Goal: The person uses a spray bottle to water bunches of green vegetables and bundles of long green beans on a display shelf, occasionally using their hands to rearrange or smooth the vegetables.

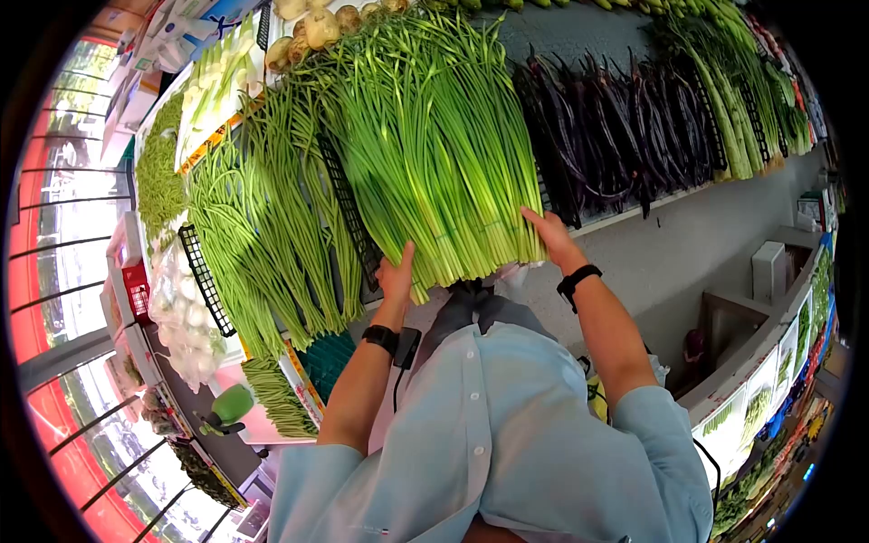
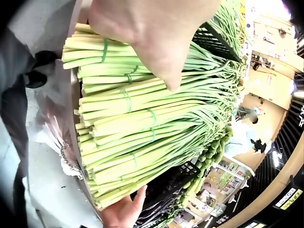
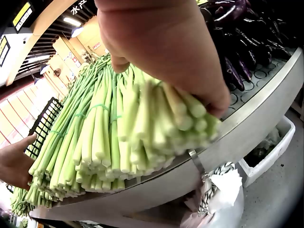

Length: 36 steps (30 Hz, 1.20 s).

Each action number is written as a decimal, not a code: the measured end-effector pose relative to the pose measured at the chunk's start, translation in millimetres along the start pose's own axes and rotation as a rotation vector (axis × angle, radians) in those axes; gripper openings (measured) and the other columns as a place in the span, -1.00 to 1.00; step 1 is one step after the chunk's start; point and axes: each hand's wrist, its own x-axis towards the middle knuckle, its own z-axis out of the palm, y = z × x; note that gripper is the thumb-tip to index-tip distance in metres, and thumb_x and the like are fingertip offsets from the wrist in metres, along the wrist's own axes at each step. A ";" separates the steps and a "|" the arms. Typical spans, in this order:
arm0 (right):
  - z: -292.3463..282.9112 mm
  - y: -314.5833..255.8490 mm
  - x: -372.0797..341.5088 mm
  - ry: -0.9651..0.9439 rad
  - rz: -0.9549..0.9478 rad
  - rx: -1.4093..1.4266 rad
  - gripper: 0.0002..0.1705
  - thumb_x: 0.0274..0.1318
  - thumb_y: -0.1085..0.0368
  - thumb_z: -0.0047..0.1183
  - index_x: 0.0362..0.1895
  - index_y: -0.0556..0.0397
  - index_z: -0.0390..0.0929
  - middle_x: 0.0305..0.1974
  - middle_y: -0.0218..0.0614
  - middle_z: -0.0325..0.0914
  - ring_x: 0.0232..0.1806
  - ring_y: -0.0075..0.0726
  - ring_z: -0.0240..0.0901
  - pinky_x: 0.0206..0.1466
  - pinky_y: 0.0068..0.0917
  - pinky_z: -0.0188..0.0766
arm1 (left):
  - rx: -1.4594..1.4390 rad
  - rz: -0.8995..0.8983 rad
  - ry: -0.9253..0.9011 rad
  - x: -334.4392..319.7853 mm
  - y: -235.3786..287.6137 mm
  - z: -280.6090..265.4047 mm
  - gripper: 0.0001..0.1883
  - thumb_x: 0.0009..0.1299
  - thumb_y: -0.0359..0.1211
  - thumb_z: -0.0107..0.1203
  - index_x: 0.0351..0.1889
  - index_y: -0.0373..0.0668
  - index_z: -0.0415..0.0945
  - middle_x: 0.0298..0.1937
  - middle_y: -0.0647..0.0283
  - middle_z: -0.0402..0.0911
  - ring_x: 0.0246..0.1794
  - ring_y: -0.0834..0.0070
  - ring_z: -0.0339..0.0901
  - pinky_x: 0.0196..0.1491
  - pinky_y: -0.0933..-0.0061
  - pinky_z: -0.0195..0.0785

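Note:
A broad pile of tied bundles of long green stalks (image 1: 444, 163), which look like garlic scapes, lies on the display counter, pale cut ends toward me. Green bands (image 2: 127, 99) circle the bundles near those ends. My left hand (image 1: 396, 279) rests against the left side of the pile, thumb raised. On the opposite side, my right hand (image 1: 557, 242) presses the outermost bundle, its thumb lying over the stalks. In the right wrist view, the left hand (image 3: 13, 161) shows beside the far bundles. The fingers beneath the stalks are partly hidden.
Long beans (image 1: 272, 199) lie left of the pile, past a black rack divider (image 1: 348, 213). Dark eggplants (image 1: 625, 127) fill the right side. Onions (image 1: 321, 27) sit behind. A metal counter edge (image 3: 266, 99) runs along the front, with a white bin (image 3: 280, 147) below.

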 end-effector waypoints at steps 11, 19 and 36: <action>0.0 -13.7 -12.0 -0.220 0.067 0.215 -0.44 0.26 0.09 0.13 0.21 0.16 0.37 0.03 -0.20 0.53 0.04 -0.29 0.51 0.11 -0.31 0.51 | -0.319 0.041 -0.046 -15.3 6.3 4.8 0.09 0.26 0.21 0.21 0.47 -0.35 -0.08 0.41 -0.12 0.16 0.38 0.10 0.22 0.29 0.14 0.23; -3.6 -7.6 -17.4 -0.370 0.228 0.354 -0.33 0.32 0.05 0.04 0.41 -0.07 0.14 0.26 -0.26 0.35 0.28 -0.25 0.33 0.31 -0.25 0.36 | -0.800 0.201 -0.356 -4.3 -21.1 10.8 -0.36 0.55 0.02 -0.11 0.44 -0.15 0.08 0.33 0.16 0.33 0.27 0.31 0.36 0.22 0.24 0.35; 57.9 -8.9 -45.4 -0.283 -0.420 -0.980 0.19 -0.15 -0.23 0.34 0.44 0.18 0.10 0.36 0.45 -0.05 0.42 0.40 0.02 0.45 -0.12 0.07 | -0.768 0.369 -0.317 -11.7 -3.7 34.0 -0.26 0.57 -0.09 -0.14 0.56 -0.02 -0.30 0.48 0.04 0.09 0.44 0.18 0.14 0.39 0.24 0.11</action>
